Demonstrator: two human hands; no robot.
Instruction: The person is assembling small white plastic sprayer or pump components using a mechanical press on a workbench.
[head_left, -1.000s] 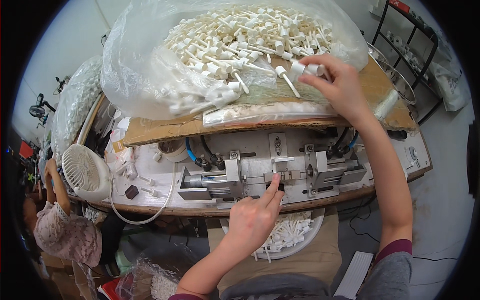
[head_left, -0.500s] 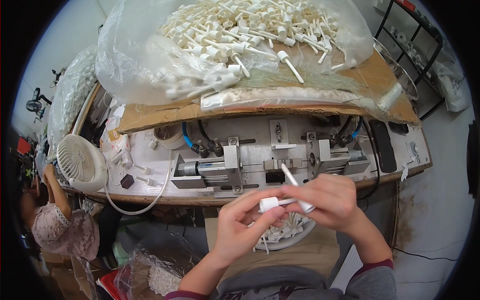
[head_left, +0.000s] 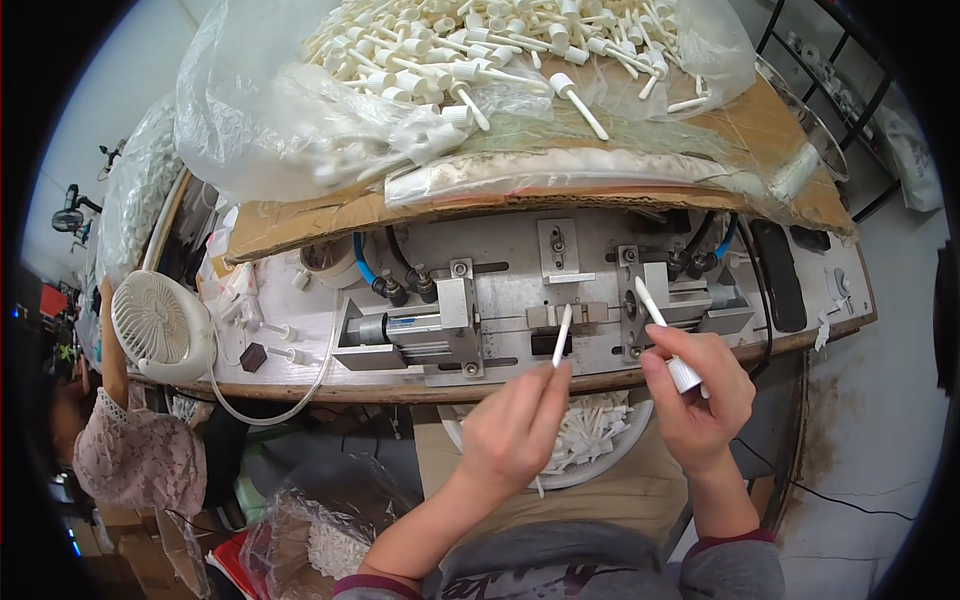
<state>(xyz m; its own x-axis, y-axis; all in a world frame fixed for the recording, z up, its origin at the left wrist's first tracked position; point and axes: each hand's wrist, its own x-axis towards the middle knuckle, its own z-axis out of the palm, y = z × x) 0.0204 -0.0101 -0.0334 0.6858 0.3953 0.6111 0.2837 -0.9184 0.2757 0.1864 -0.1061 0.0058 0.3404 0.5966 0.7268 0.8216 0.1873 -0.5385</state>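
Observation:
My left hand (head_left: 515,430) pinches a slim white stick (head_left: 562,338), its rounded tip up in front of the small metal fixture block (head_left: 592,314); its lower end is hidden by the fingers. To the right, my right hand (head_left: 712,405) grips a white applicator (head_left: 683,376) with a ribbed cap. A white stick points up and left above those fingers, in line with the cap, toward the right-hand clamp unit (head_left: 632,300). Below both hands, a round white bowl (head_left: 640,425) on my lap holds many small white parts.
A left-hand pneumatic cylinder unit (head_left: 410,335) stands on the bench. Above it, a cardboard shelf (head_left: 800,150) carries a heap of white applicators (head_left: 480,50) in clear plastic. At left are a white fan (head_left: 160,325) and another person's sleeve (head_left: 140,450). A black phone-like slab (head_left: 778,275) lies at right.
My hands were together over the bowl, holding two white applicators. Now they are apart: the left has a stick raised near the fixture, and the right has moved right with a capped applicator.

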